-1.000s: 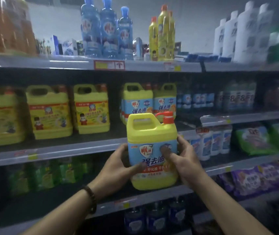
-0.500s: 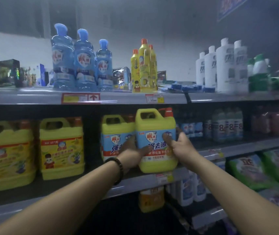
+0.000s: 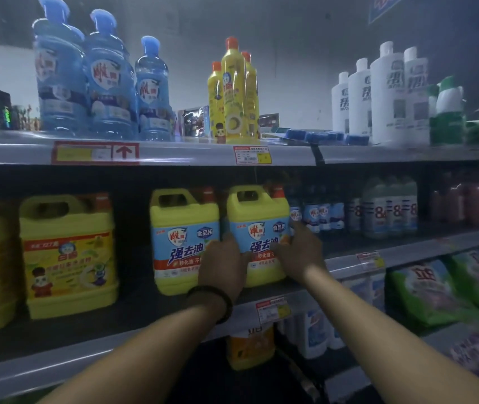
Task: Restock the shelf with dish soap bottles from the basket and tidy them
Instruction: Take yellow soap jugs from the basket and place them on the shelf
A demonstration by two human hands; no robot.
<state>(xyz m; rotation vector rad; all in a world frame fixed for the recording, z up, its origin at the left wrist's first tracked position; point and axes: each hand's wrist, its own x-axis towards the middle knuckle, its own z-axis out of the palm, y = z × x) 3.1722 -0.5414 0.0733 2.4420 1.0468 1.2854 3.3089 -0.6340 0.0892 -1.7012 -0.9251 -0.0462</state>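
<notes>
Shelf [image 3: 86, 355] in dim shop bears yellow jug [image 3: 258, 211], left hand [image 3: 223, 266] and right hand [image 3: 299, 253] fingers [image 3: 299, 230] clamped on it.

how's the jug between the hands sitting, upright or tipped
Upright: the jug rests base-down on the shelf, red cap on top.

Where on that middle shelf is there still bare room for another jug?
Widest gap: between the yellow-label jug and the left blue-label jug. Bare shelf also lies in front of the small blue bottles, right of the held jug. Crowded: the two blue-label jugs stand close together.
</notes>
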